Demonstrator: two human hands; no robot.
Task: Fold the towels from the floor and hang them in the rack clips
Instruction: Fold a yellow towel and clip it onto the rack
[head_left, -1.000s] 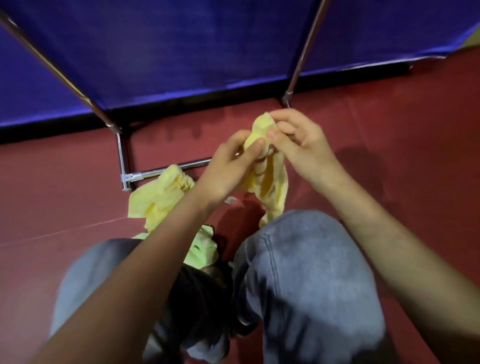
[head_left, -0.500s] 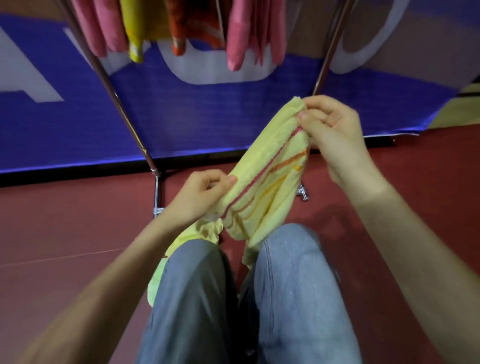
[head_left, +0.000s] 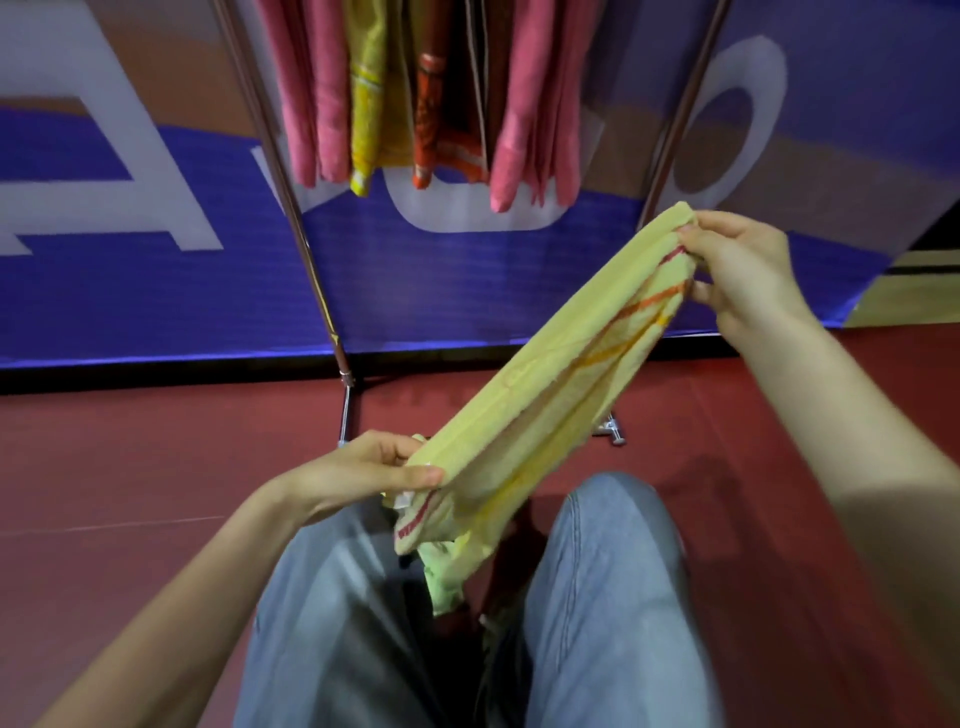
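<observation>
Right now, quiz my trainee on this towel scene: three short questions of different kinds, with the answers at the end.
1. True or false: the left-hand grip and the right-hand grip each hold an end of the yellow towel.
2. Which end is raised higher? A: the left-hand grip's. B: the right-hand grip's.
3. Fill in: the rack holds pink towels, a patterned yellow cloth and an ____ towel.
Key: 1 true; 2 B; 3 orange towel.

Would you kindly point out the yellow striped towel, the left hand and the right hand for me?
yellow striped towel (head_left: 550, 374): head view, middle of the stretched cloth.
left hand (head_left: 358, 478): head view, back of the hand.
right hand (head_left: 748, 275): head view, back of the hand.
</observation>
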